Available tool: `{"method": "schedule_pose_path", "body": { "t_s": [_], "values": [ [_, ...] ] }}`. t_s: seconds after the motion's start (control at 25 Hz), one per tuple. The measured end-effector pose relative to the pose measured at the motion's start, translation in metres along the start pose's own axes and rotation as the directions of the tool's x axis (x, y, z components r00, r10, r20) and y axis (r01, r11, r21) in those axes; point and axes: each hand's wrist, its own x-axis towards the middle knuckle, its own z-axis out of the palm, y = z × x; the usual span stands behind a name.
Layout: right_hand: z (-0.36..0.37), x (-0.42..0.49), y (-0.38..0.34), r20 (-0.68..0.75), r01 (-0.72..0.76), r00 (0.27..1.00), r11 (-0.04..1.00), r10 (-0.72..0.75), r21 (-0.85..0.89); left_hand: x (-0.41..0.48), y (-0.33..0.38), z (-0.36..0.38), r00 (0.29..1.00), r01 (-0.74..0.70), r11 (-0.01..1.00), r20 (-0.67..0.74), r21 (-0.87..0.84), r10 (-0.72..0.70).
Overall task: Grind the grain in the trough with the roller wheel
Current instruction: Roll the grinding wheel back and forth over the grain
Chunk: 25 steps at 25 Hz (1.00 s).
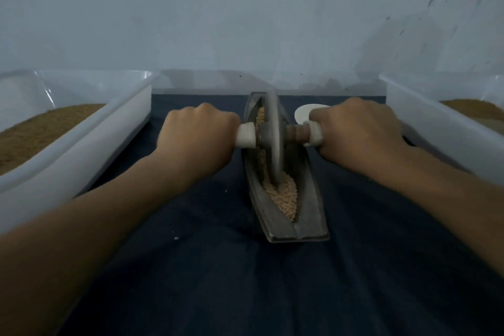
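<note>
**Both hands clamped on the roller wheel, disc standing in the trough**

The boat-shaped metal trough (309,204) lies on a dark blue cloth (218,267), its long axis running from twelve to six o'clock, slightly right of the middle of the view; pale grain (283,196) fills its groove, heaped most thickly toward the six o'clock end, with a thinner strip showing toward twelve o'clock beside the disc. The roller wheel (273,139) stands upright on edge in the groove, its lower rim sunk into the grain, its axle (296,132) lying across the trough from nine to three o'clock.

The left hand (199,136) is at nine o'clock of the wheel, fingers curled round the white handle sleeve (246,136), knuckles up; the right hand (357,131) is at three o'clock, wrapped in the same way round the opposite white sleeve (313,133); both forearms reach in from the lower corners.

A round white object (302,113) lies just beyond the right hand, at about one o'clock of the wheel, partly hidden; what it is cannot be told. A translucent plastic bin (81,144) stands at nine o'clock, holding brown meal (41,128); a second bin (436,128) stands at three o'clock, with brown powder (469,109) in it; a pale wall (245,22) closes the view at twelve o'clock.
</note>
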Motion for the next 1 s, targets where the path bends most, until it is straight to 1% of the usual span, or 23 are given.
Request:
{"method": "schedule_pose_path", "body": {
  "t_s": [0.08,0.12,0.16,0.2,0.24,0.28,0.36,0.44,0.48,0.52,0.56,0.64,0.68,0.72,0.76,0.8,0.84,0.88,0.92,0.96,1.0],
  "values": [
    [0.004,0.025,-0.007,0.137,-0.115,0.984,0.993,0.110,0.030,0.026,0.000,0.008,0.990,0.073,0.997,0.119,-0.003,-0.072],
    [0.006,0.032,-0.008,0.190,-0.159,0.971,0.987,0.149,0.038,0.037,0.001,0.007,0.983,0.076,0.997,0.168,0.000,-0.075],
    [0.007,0.032,-0.008,0.220,-0.180,0.961,0.982,0.166,0.048,0.042,0.001,0.006,0.979,0.063,0.998,0.197,-0.009,-0.060],
    [0.004,0.025,-0.007,0.216,-0.176,0.963,0.982,0.160,0.060,0.040,0.000,0.005,0.984,0.039,0.999,0.173,-0.004,-0.038],
    [0.001,0.012,-0.003,0.177,-0.136,0.977,0.988,0.123,0.066,0.031,-0.001,0.001,0.991,0.003,1.000,0.135,-0.008,-0.002],
    [-0.002,-0.002,0.001,0.094,-0.064,0.994,0.996,0.059,0.056,0.020,-0.003,-0.001,0.996,-0.030,0.999,0.087,-0.018,0.031],
    [-0.011,-0.024,0.008,-0.042,0.045,0.998,0.999,-0.045,-0.001,-0.004,-0.008,-0.005,0.995,-0.093,0.994,0.040,-0.065,0.096],
    [-0.012,-0.017,0.006,-0.058,0.048,0.997,0.997,-0.052,-0.063,-0.007,-0.008,-0.001,0.996,-0.065,0.995,0.055,-0.081,0.069],
    [-0.006,-0.006,0.003,-0.025,0.023,0.999,0.996,-0.025,-0.088,-0.002,-0.006,0.003,0.997,-0.026,0.997,0.070,-0.070,0.031],
    [0.000,0.008,-0.002,0.026,-0.019,0.999,0.998,0.020,-0.063,0.009,-0.002,0.005,0.995,0.023,0.998,0.100,-0.061,-0.017],
    [0.003,0.022,-0.008,0.117,-0.104,0.988,0.995,0.102,0.008,0.025,0.000,0.007,0.990,0.063,0.997,0.130,-0.033,-0.058],
    [0.012,0.038,-0.009,0.261,-0.233,0.945,0.966,0.197,0.113,0.054,0.002,0.004,0.979,0.058,0.998,0.191,0.028,-0.063],
    [0.013,0.039,-0.007,0.287,-0.246,0.937,0.960,0.200,0.134,0.061,0.001,0.001,0.976,0.041,0.998,0.211,0.041,-0.049],
    [0.010,0.033,-0.004,0.271,-0.212,0.946,0.971,0.176,0.110,0.058,0.002,-0.002,0.975,0.015,0.999,0.220,0.033,-0.022],
    [0.008,0.020,-0.001,0.205,-0.146,0.970,0.986,0.128,0.075,0.046,0.000,-0.004,0.980,-0.014,1.000,0.198,0.023,0.009],
    [0.007,0.005,0.003,0.089,-0.068,0.994,0.997,0.066,0.027,0.028,0.000,-0.005,0.988,-0.044,0.999,0.149,0.006,0.043],
    [0.001,-0.011,0.005,-0.013,-0.002,1.000,1.000,0.002,-0.024,0.008,0.000,-0.006,0.994,-0.060,0.998,0.092,-0.018,0.061],
    [-0.002,-0.020,0.009,-0.131,0.046,0.990,0.997,-0.053,-0.056,-0.004,-0.002,-0.008,0.997,-0.064,0.997,0.047,-0.050,0.066],
    [-0.004,-0.019,0.014,-0.188,0.091,0.977,0.994,-0.102,-0.065,-0.008,-0.005,-0.006,0.997,-0.074,0.995,0.003,-0.067,0.074],
    [-0.003,-0.013,0.014,-0.182,0.110,0.976,0.992,-0.120,-0.063,-0.005,-0.006,-0.004,0.998,-0.069,0.996,-0.018,-0.058,0.068],
    [0.001,-0.006,0.010,-0.119,0.097,0.988,0.994,-0.103,-0.053,-0.002,-0.004,0.000,0.999,-0.048,0.998,0.013,-0.038,0.049]
  ]
}}
